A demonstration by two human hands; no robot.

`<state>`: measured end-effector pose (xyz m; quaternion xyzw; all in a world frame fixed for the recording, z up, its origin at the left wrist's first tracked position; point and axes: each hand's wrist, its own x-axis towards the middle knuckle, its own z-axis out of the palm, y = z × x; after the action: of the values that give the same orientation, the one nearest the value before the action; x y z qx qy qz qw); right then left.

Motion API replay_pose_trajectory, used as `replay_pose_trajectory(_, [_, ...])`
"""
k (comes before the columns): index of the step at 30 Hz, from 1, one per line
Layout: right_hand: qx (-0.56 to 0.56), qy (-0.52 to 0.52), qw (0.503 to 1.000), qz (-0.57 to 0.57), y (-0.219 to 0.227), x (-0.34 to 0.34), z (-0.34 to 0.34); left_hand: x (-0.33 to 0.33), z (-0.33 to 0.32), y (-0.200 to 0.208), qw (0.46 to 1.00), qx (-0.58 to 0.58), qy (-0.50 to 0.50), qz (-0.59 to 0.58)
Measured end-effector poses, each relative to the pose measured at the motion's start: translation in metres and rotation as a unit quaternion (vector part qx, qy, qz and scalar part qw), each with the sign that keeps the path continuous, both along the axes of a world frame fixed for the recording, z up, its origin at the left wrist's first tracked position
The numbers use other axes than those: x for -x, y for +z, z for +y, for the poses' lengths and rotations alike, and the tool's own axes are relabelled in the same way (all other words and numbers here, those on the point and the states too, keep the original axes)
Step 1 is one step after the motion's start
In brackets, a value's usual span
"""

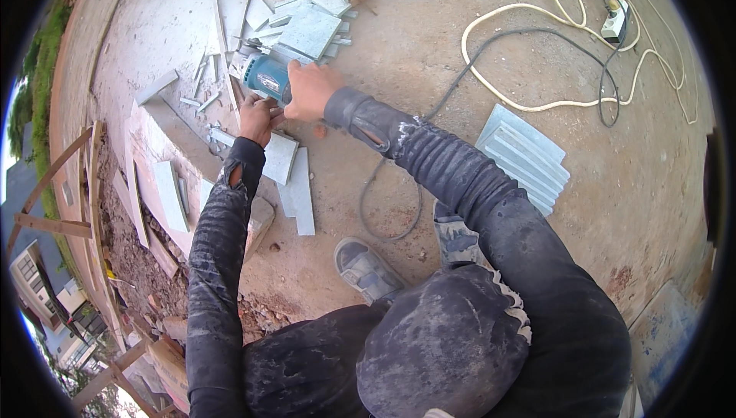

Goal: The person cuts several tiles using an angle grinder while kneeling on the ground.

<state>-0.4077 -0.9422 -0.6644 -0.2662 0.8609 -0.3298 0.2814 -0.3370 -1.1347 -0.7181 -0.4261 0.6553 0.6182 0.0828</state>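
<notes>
My right hand (313, 90) is wrapped round the rear of a teal handheld power cutter (265, 77). The cutter's metal front end points left, towards thin grey strips of tile. Just below the tool, my left hand (259, 117) has its fingers curled in close to the cutter's body. What those fingers hold, if anything, is hidden. A pale grey-green tile (279, 159) lies beside my left wrist, overlapping another cut tile (297, 195). Beyond the cutter, a loose pile of tiles (310, 31) and narrow offcuts is spread over the dusty floor.
A stack of ridged-looking tile strips (525, 159) rests right of my right forearm. A cream cable (529, 107) and a dark cord (491, 42) loop across the concrete near a white power strip (616, 21). A wooden railing (96, 218) stands along the left, with rubble beside it.
</notes>
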Motion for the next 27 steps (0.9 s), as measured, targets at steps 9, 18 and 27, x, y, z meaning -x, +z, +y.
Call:
replay_pose_trajectory(9, [0.033,-0.016,0.999,0.016,-0.007,0.001,0.0,0.001,-0.001,-0.002,1.0,-0.012,0.013,0.015])
replay_pose_trajectory(18, [0.026,-0.007,1.0,0.01,-0.009,0.002,0.001,0.003,0.005,0.004,1.0,-0.004,0.012,0.019])
replay_pose_trajectory(27, [0.02,-0.011,1.0,0.009,-0.006,0.0,0.007,0.004,0.007,0.006,1.0,-0.01,0.013,0.027])
